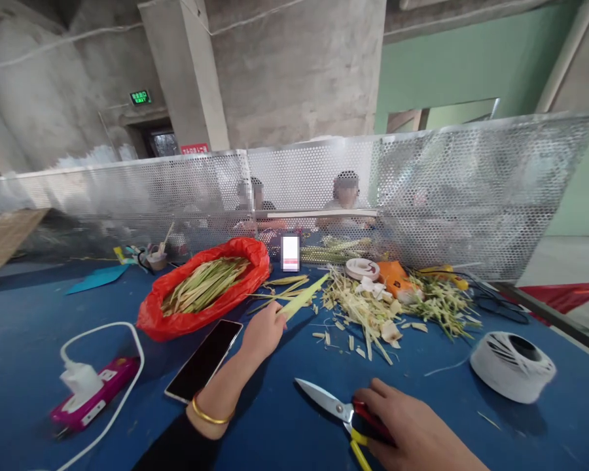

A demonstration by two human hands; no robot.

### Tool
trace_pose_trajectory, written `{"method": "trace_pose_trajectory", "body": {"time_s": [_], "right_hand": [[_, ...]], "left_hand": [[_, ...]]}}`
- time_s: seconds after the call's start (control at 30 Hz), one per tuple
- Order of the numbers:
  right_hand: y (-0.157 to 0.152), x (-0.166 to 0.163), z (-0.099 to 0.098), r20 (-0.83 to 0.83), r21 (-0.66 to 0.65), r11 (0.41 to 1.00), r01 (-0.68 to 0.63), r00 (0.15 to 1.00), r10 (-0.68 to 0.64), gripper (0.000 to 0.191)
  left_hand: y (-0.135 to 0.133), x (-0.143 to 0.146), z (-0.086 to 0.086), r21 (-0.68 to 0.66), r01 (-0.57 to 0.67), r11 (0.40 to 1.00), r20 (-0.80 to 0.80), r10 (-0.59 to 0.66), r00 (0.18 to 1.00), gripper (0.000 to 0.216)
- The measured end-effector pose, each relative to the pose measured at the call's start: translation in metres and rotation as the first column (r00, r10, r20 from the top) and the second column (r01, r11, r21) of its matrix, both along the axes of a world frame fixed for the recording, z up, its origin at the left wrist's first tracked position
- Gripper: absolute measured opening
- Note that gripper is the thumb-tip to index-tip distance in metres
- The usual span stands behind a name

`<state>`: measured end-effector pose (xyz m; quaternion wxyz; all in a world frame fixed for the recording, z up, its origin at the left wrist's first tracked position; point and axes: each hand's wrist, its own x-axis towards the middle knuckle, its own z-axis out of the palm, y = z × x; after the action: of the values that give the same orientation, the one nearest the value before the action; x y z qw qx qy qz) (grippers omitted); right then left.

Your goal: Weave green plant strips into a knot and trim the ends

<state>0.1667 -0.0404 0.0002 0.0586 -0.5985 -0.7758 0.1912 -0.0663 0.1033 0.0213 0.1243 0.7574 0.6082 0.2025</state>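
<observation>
In my left hand, a pale green, flat leaf strip is pinched, its far end pointing up and right toward the loose scraps. My right hand is closed around the red handle of the scissors; the other handle is yellow. The blades lie together just above the blue table, pointing left and away from me. A red plastic bag full of cut leaf strips stands beyond my left hand. A few dry strips lie between the bag and the held leaf.
Trimmed scraps are heaped at centre right beside a tape roll. A white twine spool stands on the right. A smartphone and a purple power strip lie left. Behind a perforated metal screen sit two people.
</observation>
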Motion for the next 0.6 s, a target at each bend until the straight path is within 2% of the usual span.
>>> {"method": "trace_pose_trajectory", "body": {"time_s": [0.13, 0.23, 0.3, 0.5, 0.6], "right_hand": [[0.004, 0.002, -0.003, 0.058, -0.085, 0.996, 0.013, 0.998, -0.008, 0.061], [0.007, 0.0, -0.003, 0.128, -0.146, 0.989, 0.025, 0.992, -0.006, 0.07], [0.007, -0.002, -0.002, 0.166, -0.153, 0.988, 0.029, 0.986, -0.004, 0.074], [0.002, -0.01, -0.007, 0.224, -0.077, 0.995, 0.065, 0.974, -0.046, 0.079], [0.0, -0.011, -0.004, 0.099, 0.008, 0.996, 0.086, 0.991, -0.087, 0.077]], "left_hand": [[-0.011, -0.012, -0.002, -0.089, 0.045, 0.995, 0.158, -0.031, 0.987, 0.034], [-0.012, -0.016, -0.002, -0.142, 0.057, 0.988, 0.297, -0.012, 0.955, 0.035], [-0.011, -0.017, 0.0, -0.155, 0.038, 0.987, 0.332, 0.016, 0.943, 0.035], [-0.011, -0.021, 0.01, -0.139, 0.029, 0.99, 0.333, 0.019, 0.943, 0.034], [-0.014, -0.021, 0.011, -0.106, 0.044, 0.993, 0.302, -0.01, 0.953, 0.033]]}}
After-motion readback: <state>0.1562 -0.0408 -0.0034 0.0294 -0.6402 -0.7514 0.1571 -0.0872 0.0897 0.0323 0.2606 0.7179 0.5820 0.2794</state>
